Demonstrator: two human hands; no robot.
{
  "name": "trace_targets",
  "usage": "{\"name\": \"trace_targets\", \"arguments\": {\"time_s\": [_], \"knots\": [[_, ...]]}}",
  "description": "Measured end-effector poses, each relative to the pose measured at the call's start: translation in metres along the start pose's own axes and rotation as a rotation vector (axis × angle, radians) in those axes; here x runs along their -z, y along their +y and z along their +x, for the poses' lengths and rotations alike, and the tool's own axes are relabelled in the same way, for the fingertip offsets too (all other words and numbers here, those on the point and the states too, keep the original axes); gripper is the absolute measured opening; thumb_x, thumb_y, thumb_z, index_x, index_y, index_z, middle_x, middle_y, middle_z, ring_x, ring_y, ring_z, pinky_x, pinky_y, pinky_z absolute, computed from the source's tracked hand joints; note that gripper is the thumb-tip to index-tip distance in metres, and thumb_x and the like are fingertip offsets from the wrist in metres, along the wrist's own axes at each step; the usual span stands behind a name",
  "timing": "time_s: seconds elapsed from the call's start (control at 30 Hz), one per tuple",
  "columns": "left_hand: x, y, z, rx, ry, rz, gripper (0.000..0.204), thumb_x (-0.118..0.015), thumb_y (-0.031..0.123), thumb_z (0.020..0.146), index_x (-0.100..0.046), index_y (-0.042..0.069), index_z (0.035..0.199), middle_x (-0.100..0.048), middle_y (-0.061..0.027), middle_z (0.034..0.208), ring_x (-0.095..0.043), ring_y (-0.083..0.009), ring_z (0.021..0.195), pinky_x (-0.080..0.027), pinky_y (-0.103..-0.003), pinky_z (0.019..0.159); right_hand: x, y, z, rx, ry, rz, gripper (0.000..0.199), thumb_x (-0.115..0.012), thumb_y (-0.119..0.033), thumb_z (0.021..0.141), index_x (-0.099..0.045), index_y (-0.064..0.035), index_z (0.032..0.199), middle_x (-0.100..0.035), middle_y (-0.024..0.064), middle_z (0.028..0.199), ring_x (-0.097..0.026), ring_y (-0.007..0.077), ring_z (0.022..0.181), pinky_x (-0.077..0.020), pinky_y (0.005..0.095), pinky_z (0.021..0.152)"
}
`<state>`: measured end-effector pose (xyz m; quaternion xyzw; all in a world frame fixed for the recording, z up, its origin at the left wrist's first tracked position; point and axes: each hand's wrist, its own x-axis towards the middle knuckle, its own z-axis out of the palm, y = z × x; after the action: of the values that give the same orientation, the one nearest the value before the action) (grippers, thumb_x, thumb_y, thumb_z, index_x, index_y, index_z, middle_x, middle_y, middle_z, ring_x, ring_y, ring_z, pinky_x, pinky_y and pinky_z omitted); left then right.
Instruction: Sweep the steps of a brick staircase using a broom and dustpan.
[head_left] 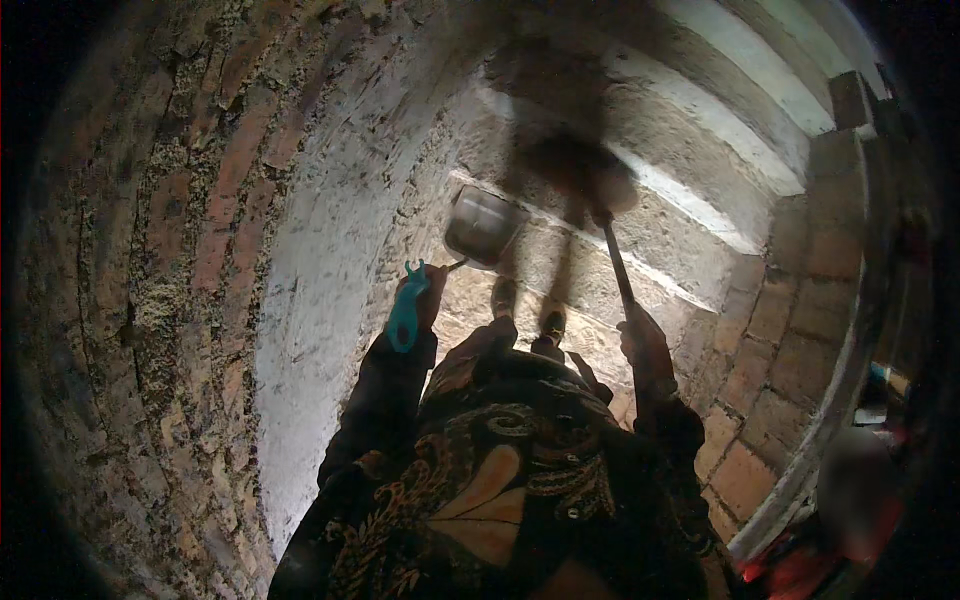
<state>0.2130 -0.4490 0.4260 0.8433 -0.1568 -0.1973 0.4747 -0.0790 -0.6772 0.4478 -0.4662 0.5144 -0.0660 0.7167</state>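
Head view: grey, rectangular, metal-looking pan (pixel 484 229) 1 o'clock from left hand (pixel 432 298) gripping its handle; right hand (pixel 648 345) grips dark long-handled broom (pixel 617 258), axis toward 11 o'clock.

Head-worn fisheye looks down at both hands (pixel 648 345).

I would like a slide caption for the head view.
Beside steps, left hand holds a dustpan, right hand a broom.

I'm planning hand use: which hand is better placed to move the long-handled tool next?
Probably the right: the right hand already grips the long-handled tool, while the left hand is apart from it and appears occupied holding the grey pan.
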Motion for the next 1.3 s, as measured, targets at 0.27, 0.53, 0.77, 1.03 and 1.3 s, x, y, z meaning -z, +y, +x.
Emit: {"name": "trace_targets", "arguments": {"time_s": [0.27, 0.53, 0.77, 1.03, 1.3], "knots": [[0.011, 0.027, -0.007, -0.118, -0.096, 0.171, 0.017, -0.051, 0.02, 0.078, -0.054, 0.003, 0.075, -0.054, -0.0105, 0.066, -0.049, -0.0173, 0.062, -0.038, -0.031, 0.056, -0.03, 0.014, -0.04, 0.222, -0.215, -0.396, 0.037, -0.048, 0.0, 0.069, -0.046, -0.0042, 0.105, -0.053, 0.0122, 0.078, -0.055, 0.0221, 0.069, -0.0451, 0.0297, 0.061], [0.027, 0.055, -0.005, -0.269, -0.377, 0.412, 0.022, -0.039, 0.024, 0.084, -0.049, 0.005, 0.09, -0.051, -0.0104, 0.078, -0.049, -0.0239, 0.076, -0.04, -0.031, 0.067, -0.064, -0.062, -0.1, 0.015, -0.187, 0.051, 0.028, -0.049, -0.009, 0.078, -0.048, -0.0028, 0.104, -0.047, 0.002, 0.069, -0.046, 0.0113, 0.059, -0.0385, 0.023, 0.052], [0.007, 0.017, 0.008, 0.021, -0.309, 0.111, 0.022, -0.041, 0.026, 0.084, -0.049, 0.005, 0.083, -0.05, -0.0089, 0.072, -0.05, -0.0204, 0.067, -0.041, -0.03, 0.061, -0.062, -0.096, -0.131, 0.28, 0.054, -0.244, 0.035, -0.049, -0.003, 0.072, -0.045, -0.0057, 0.107, -0.047, 0.0042, 0.063, -0.045, 0.0133, 0.053, -0.0383, 0.0256, 0.047], [0.011, -0.01, 0.009, 0.315, -0.314, 0.017, 0.025, -0.042, 0.029, 0.084, -0.05, 0.006, 0.076, -0.048, -0.0071, 0.066, -0.05, -0.0164, 0.056, -0.043, -0.028, 0.053, -0.005, -0.079, -0.133, 0.047, 0.393, 0.304, 0.022, -0.046, -0.029, 0.082, -0.049, -0.0107, 0.094, -0.043, -0.0047, 0.058, -0.038, 0.0035, 0.045, -0.0289, 0.0168, 0.037], [0.035, 0.026, -0.006, 0.332, -0.159, -0.09, 0.028, -0.055, 0.029, 0.077, -0.052, 0.005, 0.064, -0.043, -0.0008, 0.048, -0.041, -0.0091, 0.038, -0.036, -0.023, 0.034, 0.104, -0.047, -0.1, 0.183, 0.565, 0.344, 0.026, -0.047, -0.024, 0.082, -0.045, -0.0084, 0.103, -0.048, -0.0005, 0.072, -0.041, 0.0041, 0.045, -0.034, 0.0179, 0.036]]}}
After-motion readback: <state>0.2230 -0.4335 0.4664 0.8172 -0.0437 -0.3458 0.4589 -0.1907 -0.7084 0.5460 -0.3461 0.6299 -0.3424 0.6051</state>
